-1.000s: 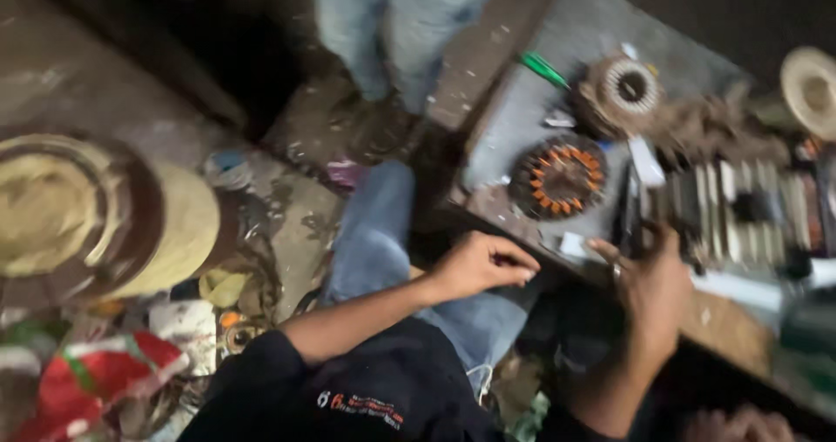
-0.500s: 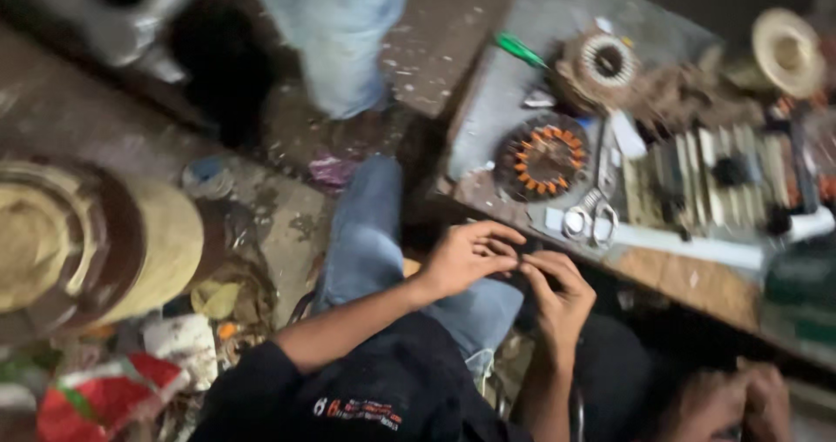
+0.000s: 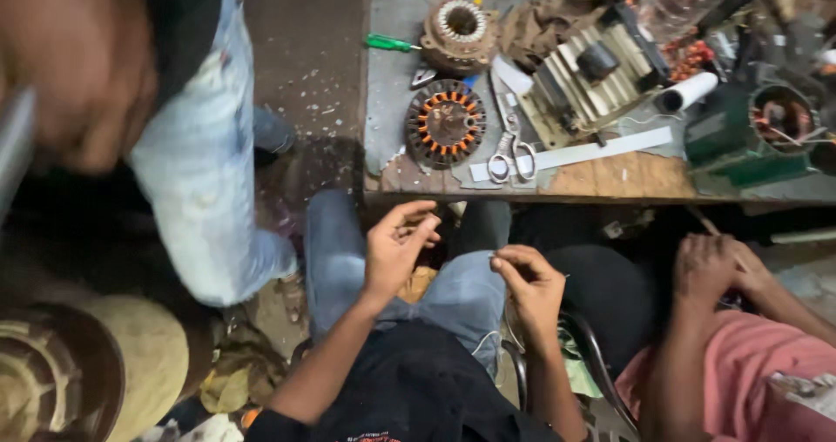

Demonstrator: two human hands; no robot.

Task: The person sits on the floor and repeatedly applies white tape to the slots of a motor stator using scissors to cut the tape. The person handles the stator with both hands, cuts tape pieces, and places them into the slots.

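L hand (image 3: 394, 249): I see fingers loosely curled, apart, empty, over lap.
R hand (image 3: 527, 283): fingers pinched together; can't tell on what.
Counter (image 3: 610, 176): scissors (image 3: 509, 150), stator (image 3: 446, 121).

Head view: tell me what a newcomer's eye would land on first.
The round motor stator with orange copper coils stands out at the near left of the cluttered workbench, with scissors lying just right of it. Below the bench edge, the left hand and the right hand hover over the lap, the right pinching something too fine to identify. Another person's hand rests at the right.
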